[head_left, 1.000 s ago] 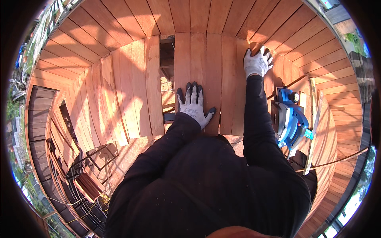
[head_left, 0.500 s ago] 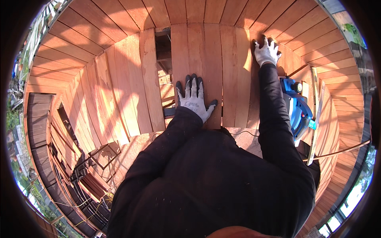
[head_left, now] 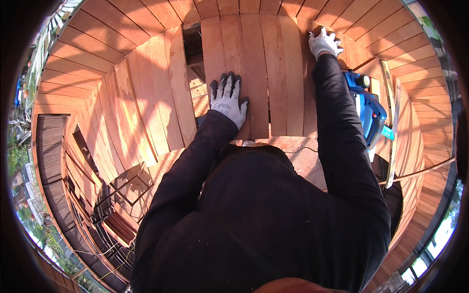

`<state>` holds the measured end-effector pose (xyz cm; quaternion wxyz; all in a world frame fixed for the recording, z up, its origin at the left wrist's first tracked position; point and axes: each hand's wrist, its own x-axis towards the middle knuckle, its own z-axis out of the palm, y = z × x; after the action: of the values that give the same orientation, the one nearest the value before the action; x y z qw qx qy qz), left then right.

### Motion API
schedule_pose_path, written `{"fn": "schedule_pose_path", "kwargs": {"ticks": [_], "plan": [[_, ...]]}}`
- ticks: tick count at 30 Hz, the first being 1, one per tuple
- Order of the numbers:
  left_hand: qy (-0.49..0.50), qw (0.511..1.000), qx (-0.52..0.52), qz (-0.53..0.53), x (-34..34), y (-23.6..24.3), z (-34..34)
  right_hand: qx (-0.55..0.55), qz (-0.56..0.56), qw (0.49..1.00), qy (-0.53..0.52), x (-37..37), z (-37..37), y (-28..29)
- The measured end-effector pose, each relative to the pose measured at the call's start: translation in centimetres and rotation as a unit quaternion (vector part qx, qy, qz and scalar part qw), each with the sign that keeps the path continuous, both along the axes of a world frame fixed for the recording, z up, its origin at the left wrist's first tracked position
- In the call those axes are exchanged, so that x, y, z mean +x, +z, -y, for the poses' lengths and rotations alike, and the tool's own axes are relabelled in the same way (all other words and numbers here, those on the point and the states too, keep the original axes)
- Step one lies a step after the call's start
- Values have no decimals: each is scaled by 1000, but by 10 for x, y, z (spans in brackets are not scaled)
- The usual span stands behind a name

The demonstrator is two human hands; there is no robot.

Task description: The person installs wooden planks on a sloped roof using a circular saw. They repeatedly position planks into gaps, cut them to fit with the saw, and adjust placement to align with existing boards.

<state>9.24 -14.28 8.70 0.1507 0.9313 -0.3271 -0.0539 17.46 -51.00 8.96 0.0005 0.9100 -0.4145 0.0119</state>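
Observation:
Both hands wear white work gloves with dark fingertips. My left hand point(head_left: 227, 102) lies flat, fingers outstretched, on a reddish wooden deck board point(head_left: 251, 73) just right of a gap in the decking. Farther off to the right, my right hand point(head_left: 324, 43) rests near the far ends of the boards, its fingers spread and slightly bent. Neither hand holds anything. Beside my right forearm sits a blue power saw point(head_left: 366, 105) on the decking. A long pale straightedge strip point(head_left: 391, 127) lies to the right of the saw.
The gap point(head_left: 194, 53) shows dark framing underneath. At lower left, the open frame point(head_left: 110, 210) holds stacked wood pieces point(head_left: 119, 224). Curved border boards point(head_left: 97, 44) ring the deck. A thin cable point(head_left: 300, 149) runs across the lighter ground near my body.
The view has shifted, so the boards and saw sit higher in it. My left hand's thumb has come closer to its fingers. Both hands still rest on the boards.

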Motion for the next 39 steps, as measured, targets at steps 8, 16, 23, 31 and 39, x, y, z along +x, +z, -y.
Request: {"fn": "schedule_pose_path", "kwargs": {"ticks": [8,16,23,31,39], "plan": [[10,999,-17,36,0,-7,2,60,111,927,354,-52,-105,32],[-37,963,-262,-53,16,-3,-24,-7,344,910,233,-66,-51,62],[157,780,-538,-280,6,1,-44,1,48,919,391,-135,-110,4],[171,753,-502,-389,-64,36,-105,537,342,745,198,-201,-104,84],[106,724,-312,-606,-104,13,-107,548,15,714,435,-282,-153,-14]]}}
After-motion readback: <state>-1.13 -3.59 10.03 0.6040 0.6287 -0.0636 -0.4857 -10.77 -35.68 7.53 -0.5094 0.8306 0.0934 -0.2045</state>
